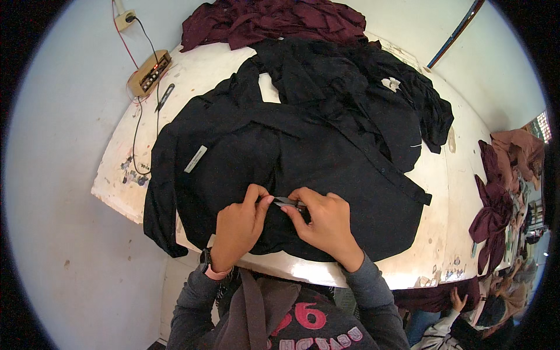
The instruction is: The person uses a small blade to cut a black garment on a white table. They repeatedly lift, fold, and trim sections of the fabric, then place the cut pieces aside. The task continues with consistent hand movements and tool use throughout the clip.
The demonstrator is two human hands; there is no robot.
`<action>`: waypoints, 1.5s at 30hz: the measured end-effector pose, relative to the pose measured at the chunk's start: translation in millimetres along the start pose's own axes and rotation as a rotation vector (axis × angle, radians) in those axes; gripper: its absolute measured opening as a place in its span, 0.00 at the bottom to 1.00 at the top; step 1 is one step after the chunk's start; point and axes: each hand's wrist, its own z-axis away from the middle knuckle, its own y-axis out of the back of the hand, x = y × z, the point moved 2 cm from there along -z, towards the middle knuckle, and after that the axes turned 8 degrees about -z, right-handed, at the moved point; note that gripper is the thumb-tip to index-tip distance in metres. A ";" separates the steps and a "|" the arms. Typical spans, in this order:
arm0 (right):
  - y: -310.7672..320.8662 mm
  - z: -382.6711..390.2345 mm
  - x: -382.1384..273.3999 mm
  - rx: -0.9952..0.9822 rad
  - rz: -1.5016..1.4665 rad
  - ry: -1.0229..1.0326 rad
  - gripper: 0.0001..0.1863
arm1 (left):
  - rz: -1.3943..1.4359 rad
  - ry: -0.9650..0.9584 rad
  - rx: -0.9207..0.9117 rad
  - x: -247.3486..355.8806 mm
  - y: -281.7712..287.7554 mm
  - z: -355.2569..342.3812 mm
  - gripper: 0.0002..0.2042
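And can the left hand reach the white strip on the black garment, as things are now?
Probably yes: the white strip lies uncovered on the black garment, ahead and left of the left hand, with only cloth between.

black long-sleeved cloth garment (pixel 344 157) lies on white flat worktable (pixel 437 245) | white rectangular label (pixel 195 159) on garment's left part | crumpled maroon cloth pile (pixel 274 24) behind garment | slim black tool (pixel 166 97) on worktable, left of garment | tan boxy device (pixel 150 74) left of tool

black shirt (pixel 245 163): creased, spread under left hand (pixel 238 226) and right hand (pixel 326 221) | grey snips (pixel 286 202): in right hand, tip toward left hand
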 end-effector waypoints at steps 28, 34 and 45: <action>-1.8 -39.0 29.0 -0.517 -0.359 -0.093 0.24 | 0.944 0.512 0.164 -238.5 118.2 217.8 0.12; -10.2 -50.7 38.9 -0.567 -0.179 0.024 0.14 | -0.457 1.434 0.481 -442.4 213.8 540.6 0.22; 12.0 -10.1 27.3 -0.026 -0.270 0.286 0.16 | 0.227 0.307 0.453 -86.5 89.1 90.4 0.15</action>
